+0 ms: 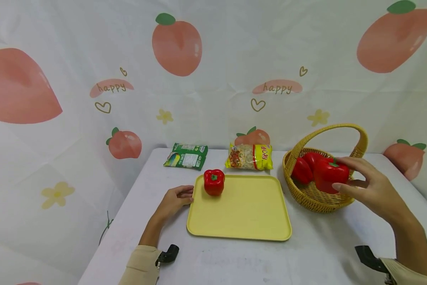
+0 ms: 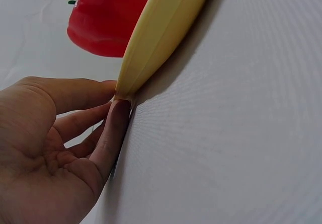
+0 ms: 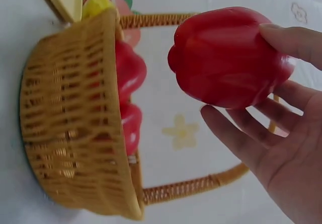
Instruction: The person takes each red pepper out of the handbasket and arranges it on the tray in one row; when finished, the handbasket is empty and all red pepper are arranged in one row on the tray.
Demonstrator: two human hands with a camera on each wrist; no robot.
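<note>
My right hand (image 1: 378, 192) grips a red bell pepper (image 1: 329, 177) with a green stem, thumb on one side and fingers on the other. In the right wrist view that bell pepper (image 3: 224, 58) hangs clear above the rim of a wicker basket (image 3: 70, 118). Two more red bell peppers (image 1: 301, 171) lie inside the basket. At the left edge of a yellow tray (image 1: 241, 213), my left hand (image 1: 174, 202) pinches the rim between thumb and fingertips, as the left wrist view shows. Another red bell pepper (image 1: 214, 183) stands on the tray's back left corner.
Behind the tray lie a green packet (image 1: 187, 156) and a yellow packet (image 1: 250, 156), close to the back edge of the white table (image 1: 234, 261). The basket's tall handle (image 1: 336, 126) arches up over it. A patterned cloth (image 1: 213, 99) hangs behind the table.
</note>
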